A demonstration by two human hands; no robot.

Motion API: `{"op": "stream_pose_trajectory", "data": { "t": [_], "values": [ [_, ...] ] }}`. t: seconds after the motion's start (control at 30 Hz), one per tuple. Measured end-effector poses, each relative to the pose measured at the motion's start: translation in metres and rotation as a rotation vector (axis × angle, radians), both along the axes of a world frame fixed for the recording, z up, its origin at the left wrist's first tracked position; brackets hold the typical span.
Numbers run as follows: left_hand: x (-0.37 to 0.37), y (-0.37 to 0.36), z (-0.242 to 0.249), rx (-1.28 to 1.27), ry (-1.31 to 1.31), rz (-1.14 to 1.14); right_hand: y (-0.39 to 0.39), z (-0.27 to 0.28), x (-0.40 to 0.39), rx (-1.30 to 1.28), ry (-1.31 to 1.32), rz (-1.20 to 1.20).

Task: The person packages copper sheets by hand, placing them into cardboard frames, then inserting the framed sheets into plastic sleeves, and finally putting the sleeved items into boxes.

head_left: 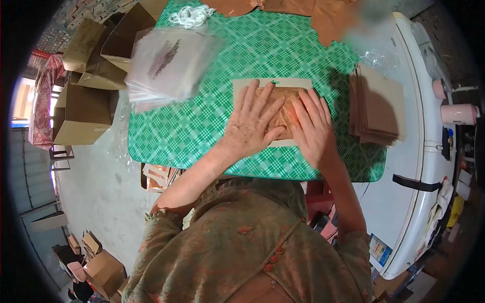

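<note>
Both of my hands lie on a folded piece of shiny orange-brown cloth point(281, 120), which rests on a beige card sheet point(298, 83). My left hand point(247, 123) is flat with fingers spread over the cloth's left side, its fingertips at the card's upper edge. On the right side, my right hand point(314, 126) lies with fingers stretched out, covering the cloth's right edge. Wrinkled cloth shows between the two hands. Beneath the card is a table with a green checked cover point(222, 60).
To the right stands a stack of beige cards point(381, 101). Clear plastic bags point(166, 65) are piled at the left, with a white string bundle point(192, 16) behind them. More orange-brown cloth point(328, 22) lies at the far edge. Open cardboard boxes point(83, 113) and a white appliance point(417, 151) flank the table.
</note>
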State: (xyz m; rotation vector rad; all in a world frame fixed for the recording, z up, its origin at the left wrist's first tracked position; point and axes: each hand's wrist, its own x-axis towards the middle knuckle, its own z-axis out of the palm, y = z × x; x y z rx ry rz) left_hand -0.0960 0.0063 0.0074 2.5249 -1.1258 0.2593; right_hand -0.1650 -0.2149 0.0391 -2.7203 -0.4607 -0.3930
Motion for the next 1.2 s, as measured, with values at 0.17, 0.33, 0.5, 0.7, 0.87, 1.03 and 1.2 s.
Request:
{"op": "stream_pose_trajectory", "data": {
  "t": [0.17,0.33,0.5,0.7,0.87,1.03,1.2],
  "values": [
    [0.000,0.000,-0.001,0.014,0.000,-0.005,0.012,-0.009,0.028,-0.167,0.038,-0.049],
    [0.001,0.001,0.002,-0.035,0.006,-0.023,0.017,-0.030,0.030,-0.148,0.091,-0.128],
    [0.007,0.010,0.004,-0.153,0.065,-0.075,0.018,-0.028,0.029,-0.205,0.110,-0.131],
    [0.049,0.078,0.072,-0.489,0.189,0.206,0.017,-0.034,0.030,-0.213,0.082,-0.132],
    [0.046,0.082,0.077,-0.507,0.163,0.216,0.019,-0.029,0.029,-0.212,0.098,-0.138],
    [0.025,0.023,0.039,-0.280,0.089,-0.010,0.019,-0.027,0.028,-0.212,0.108,-0.128],
    [0.029,-0.006,-0.001,-0.148,0.060,-0.093,0.016,-0.028,0.029,-0.251,0.111,-0.125]
  ]
}}
